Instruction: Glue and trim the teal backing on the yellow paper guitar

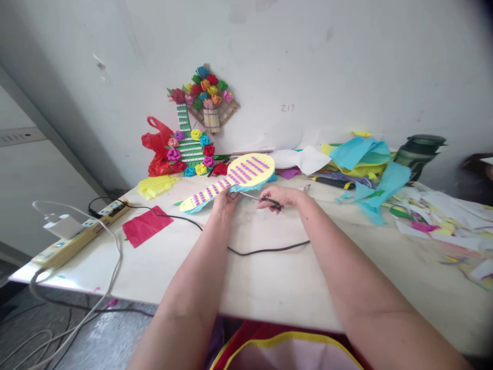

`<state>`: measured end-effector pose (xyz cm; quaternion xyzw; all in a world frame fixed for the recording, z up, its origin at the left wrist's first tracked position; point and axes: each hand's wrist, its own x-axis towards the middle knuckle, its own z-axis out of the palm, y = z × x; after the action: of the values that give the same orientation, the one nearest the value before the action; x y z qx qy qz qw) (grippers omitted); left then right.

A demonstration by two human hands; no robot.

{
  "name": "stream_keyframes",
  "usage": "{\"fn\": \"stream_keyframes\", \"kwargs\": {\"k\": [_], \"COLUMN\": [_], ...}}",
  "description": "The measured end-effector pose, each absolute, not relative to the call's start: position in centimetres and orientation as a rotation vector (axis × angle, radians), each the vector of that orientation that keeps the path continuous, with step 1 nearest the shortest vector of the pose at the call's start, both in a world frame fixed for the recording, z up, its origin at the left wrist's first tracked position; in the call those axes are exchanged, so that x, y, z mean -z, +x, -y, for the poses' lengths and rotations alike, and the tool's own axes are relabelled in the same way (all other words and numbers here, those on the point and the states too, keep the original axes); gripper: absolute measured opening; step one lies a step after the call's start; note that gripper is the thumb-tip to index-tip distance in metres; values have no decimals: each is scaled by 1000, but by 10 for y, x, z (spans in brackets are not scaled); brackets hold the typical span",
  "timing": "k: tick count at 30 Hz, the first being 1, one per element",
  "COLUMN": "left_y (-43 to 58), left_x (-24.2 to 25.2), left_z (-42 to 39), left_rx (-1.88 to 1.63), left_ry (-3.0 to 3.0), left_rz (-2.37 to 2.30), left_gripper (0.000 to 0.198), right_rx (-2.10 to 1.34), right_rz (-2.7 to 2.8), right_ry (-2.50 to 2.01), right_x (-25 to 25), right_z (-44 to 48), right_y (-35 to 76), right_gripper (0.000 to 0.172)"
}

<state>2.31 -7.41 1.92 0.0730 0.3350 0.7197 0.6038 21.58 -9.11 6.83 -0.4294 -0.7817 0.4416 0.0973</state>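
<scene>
A yellow guitar-shaped paper cutout [252,169] with purple strips across it tilts above the table, blue paper [254,186] showing along its lower edge. My left hand [224,202] is closed on the cutout's near edge, about where the neck meets the round body. In my right hand [280,196] is a pair of scissors [251,196], gripped by the black handles. The blades point left toward the blue paper beside my left fingers. Whether they touch the paper cannot be made out.
A green paper guitar with flowers [191,146] leans against the wall near a red plastic bag [157,149]. Power strip [82,234] and black cable [265,251] lie left and in front. Blue tissue paper [362,152], a utility knife [333,182], a dark bottle [419,151] and paper scraps [442,221] are right.
</scene>
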Motion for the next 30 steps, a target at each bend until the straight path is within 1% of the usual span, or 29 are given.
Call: {"fn": "stream_keyframes", "kwargs": {"k": [7,10,12,14,16,18,21,23,25,30], "left_y": [24,23,23,22,22,22,23,24,24,25], "left_x": [-21,-20,-19,-19,-20,-21,-23,-23,-23,-22], "left_z": [76,76,75,75,76,76,78,78,78,78], "left_rx": [-1650,-1654,-1683,-1710,-1724,-1724,-1710,-1690,-1671,-1611], "left_ry": [211,241,244,229,210,194,189,210,242,282], "left_rz": [-807,-820,-804,-781,-760,-741,-718,-713,-715,-759], "left_gripper": [20,17,18,19,19,19,19,17,16,17], "right_rx": [-1264,-1203,-1035,-760,-493,-365,-462,-587,-633,-374], "right_rz": [2312,2341,2377,2455,2548,2595,2637,2660,2624,2352], "right_ry": [-1257,-1361,-1497,-1605,-1631,-1601,-1543,-1522,-1540,-1673], "right_x": [-63,-61,-60,-59,-58,-56,-52,-49,-48,-53], "right_z": [87,84,83,84,86,88,86,83,79,77], "right_y": [219,215,207,198,190,185,186,189,192,193], "right_gripper": [49,47,42,36,32,27,20,20,23,26]}}
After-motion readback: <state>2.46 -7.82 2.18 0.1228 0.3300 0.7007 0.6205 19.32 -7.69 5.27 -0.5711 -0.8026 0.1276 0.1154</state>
